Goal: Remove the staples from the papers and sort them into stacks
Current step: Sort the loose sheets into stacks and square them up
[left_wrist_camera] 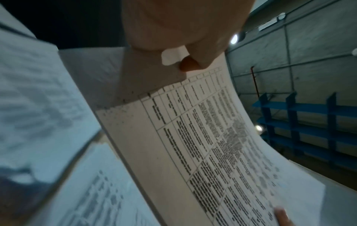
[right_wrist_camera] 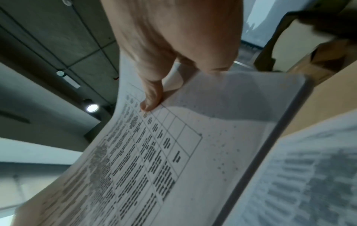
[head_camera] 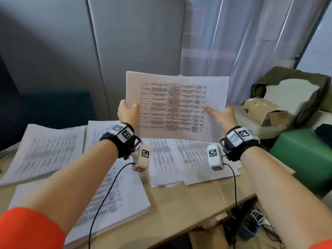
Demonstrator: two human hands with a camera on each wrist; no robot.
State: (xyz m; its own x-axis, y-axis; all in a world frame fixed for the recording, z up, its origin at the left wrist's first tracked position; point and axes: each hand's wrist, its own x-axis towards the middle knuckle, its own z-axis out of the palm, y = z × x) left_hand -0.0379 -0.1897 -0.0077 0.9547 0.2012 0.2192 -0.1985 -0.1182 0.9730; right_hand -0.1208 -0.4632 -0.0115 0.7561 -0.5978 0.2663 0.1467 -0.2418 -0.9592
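Observation:
I hold a set of printed sheets with a table (head_camera: 177, 106) upright above the desk, between both hands. My left hand (head_camera: 128, 111) grips its left edge, thumb on the front. My right hand (head_camera: 220, 115) holds the right edge, thumb (head_camera: 209, 110) laid across the print. In the left wrist view the sheets (left_wrist_camera: 203, 145) curve away from my thumb (left_wrist_camera: 190, 64). In the right wrist view my thumb (right_wrist_camera: 151, 97) presses on the table page (right_wrist_camera: 154, 152). No staple shows in any view.
Paper stacks lie on the wooden desk (head_camera: 188, 207): one at far left (head_camera: 43, 151), a thick one at front left (head_camera: 116, 198), a spread pile in the middle (head_camera: 179, 162). A cardboard box (head_camera: 264, 110) and a green block (head_camera: 303, 155) stand at right.

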